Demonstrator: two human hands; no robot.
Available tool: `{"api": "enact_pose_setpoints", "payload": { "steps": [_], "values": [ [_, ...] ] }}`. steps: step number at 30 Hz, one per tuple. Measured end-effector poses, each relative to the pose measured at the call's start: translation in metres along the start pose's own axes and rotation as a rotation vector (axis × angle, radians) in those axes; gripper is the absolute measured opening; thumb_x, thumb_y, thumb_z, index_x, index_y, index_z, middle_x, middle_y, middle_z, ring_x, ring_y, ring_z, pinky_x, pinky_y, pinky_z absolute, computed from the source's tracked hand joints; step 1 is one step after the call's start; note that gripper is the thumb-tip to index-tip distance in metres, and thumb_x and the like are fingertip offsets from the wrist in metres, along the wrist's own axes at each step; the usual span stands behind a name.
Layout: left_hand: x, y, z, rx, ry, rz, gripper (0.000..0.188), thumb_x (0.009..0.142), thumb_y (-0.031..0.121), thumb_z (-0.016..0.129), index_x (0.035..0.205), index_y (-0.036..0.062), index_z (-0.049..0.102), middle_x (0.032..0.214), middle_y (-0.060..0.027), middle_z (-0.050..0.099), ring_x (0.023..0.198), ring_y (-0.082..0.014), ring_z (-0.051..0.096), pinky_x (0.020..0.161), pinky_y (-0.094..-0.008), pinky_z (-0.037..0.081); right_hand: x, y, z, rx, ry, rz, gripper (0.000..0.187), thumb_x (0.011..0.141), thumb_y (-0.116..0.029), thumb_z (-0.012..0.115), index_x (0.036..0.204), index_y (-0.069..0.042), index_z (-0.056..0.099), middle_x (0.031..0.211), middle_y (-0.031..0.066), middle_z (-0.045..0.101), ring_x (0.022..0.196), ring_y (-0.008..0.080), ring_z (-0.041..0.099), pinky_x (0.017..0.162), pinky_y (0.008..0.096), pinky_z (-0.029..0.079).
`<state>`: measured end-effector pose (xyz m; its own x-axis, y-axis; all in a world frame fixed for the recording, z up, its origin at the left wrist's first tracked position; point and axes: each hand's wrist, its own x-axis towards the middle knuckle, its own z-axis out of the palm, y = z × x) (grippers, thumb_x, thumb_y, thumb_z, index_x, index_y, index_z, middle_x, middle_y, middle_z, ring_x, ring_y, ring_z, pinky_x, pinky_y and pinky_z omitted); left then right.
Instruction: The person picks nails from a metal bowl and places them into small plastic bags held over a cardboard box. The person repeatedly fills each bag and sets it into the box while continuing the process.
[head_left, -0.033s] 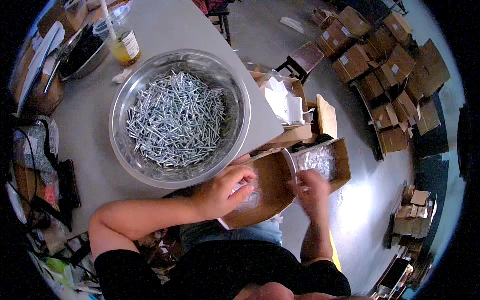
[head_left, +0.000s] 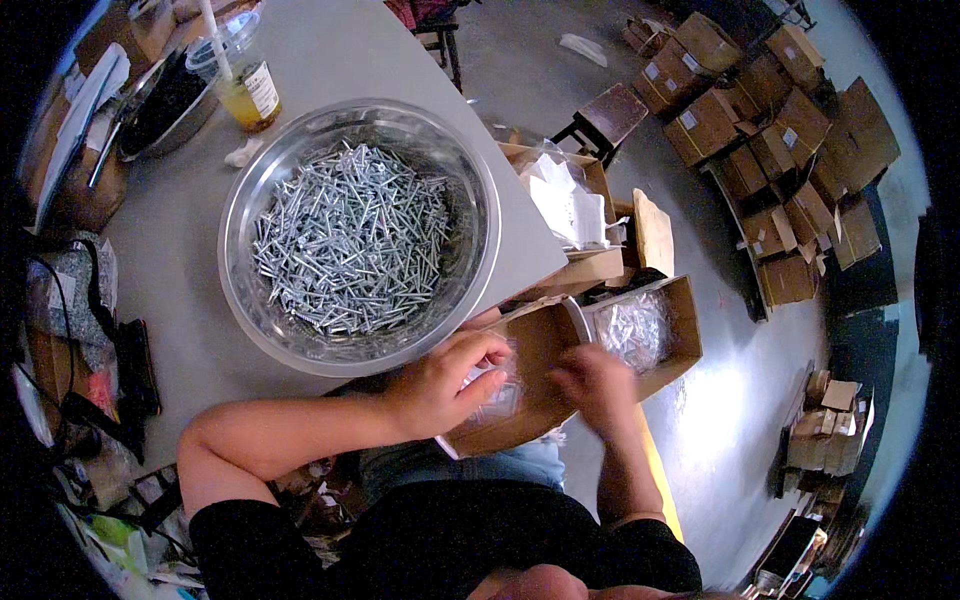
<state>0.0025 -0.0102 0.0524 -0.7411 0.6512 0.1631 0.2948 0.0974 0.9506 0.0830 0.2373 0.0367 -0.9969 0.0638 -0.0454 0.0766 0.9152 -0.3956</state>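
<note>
My left hand (head_left: 445,385) is curled at the near side of a cardboard box (head_left: 550,345) by the table edge. A clear plastic bag (head_left: 497,398) shows between its thumb and bent fingers, lying partly in the box. My right hand (head_left: 600,385) hangs over the box's right part, its fingers bent and smeared by motion; what they hold, if anything, I cannot make out. On the table a large metal bowl (head_left: 235,260), just beyond my left hand, carries a heap of silvery screws (head_left: 350,240).
A second cardboard compartment (head_left: 685,315) with clear plastic packets (head_left: 635,330) adjoins on the right. A cup (head_left: 250,95) with a straw stands behind the bowl. Stacked cartons (head_left: 710,125) and a stool (head_left: 605,115) are on the floor at the far right.
My right hand has moved left, from the white rim between the two compartments to above the box's inside. My left hand has stayed where it was.
</note>
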Motion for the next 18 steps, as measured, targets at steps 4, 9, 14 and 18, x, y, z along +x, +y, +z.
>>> {"api": "enact_pose_setpoints", "payload": {
  "steps": [4,9,14,18],
  "values": [
    [0.000,-0.001,-0.002,-0.014,-0.035,-0.057,0.023,0.088,0.012,0.062,0.108,0.0025,0.056,0.098,-0.0119,0.063,0.088,-0.0208,0.064,0.072,-0.0321,0.052,0.003,-0.039,0.076,-0.016,-0.223,-0.166,0.030,0.078,-0.025,0.066,0.104,-0.010,0.062,0.103,0.0139,0.063,0.086,0.0323,0.064,0.070,0.0426,0.054],
    [0.001,-0.002,-0.002,-0.008,-0.105,-0.114,0.023,0.087,0.012,0.063,0.107,0.0020,0.056,0.098,-0.0127,0.063,0.088,-0.0222,0.064,0.072,-0.0336,0.052,0.006,-0.024,0.111,0.058,-0.084,-0.403,0.025,0.081,-0.021,0.061,0.104,-0.011,0.062,0.096,0.0153,0.065,0.078,0.0336,0.066,0.062,0.0447,0.054],
    [-0.005,-0.012,0.002,0.092,-0.121,-0.018,0.019,0.081,0.008,0.064,0.096,0.0006,0.055,0.095,-0.0160,0.060,0.089,-0.0305,0.061,0.076,-0.0387,0.049,0.009,-0.046,0.047,0.204,-0.189,-0.257,0.020,0.080,-0.020,0.065,0.096,-0.008,0.060,0.079,0.0167,0.064,0.071,0.0371,0.064,0.059,0.0458,0.052],
    [-0.002,-0.007,0.001,0.103,-0.169,-0.039,0.019,0.077,0.008,0.067,0.093,0.0012,0.058,0.095,-0.0178,0.063,0.092,-0.0329,0.062,0.078,-0.0409,0.050,0.011,-0.073,-0.006,0.301,-0.214,-0.106,0.032,0.071,-0.014,0.079,0.092,-0.004,0.057,0.080,0.0144,0.066,0.072,0.0285,0.068,0.063,0.0366,0.053]
  ]
}}
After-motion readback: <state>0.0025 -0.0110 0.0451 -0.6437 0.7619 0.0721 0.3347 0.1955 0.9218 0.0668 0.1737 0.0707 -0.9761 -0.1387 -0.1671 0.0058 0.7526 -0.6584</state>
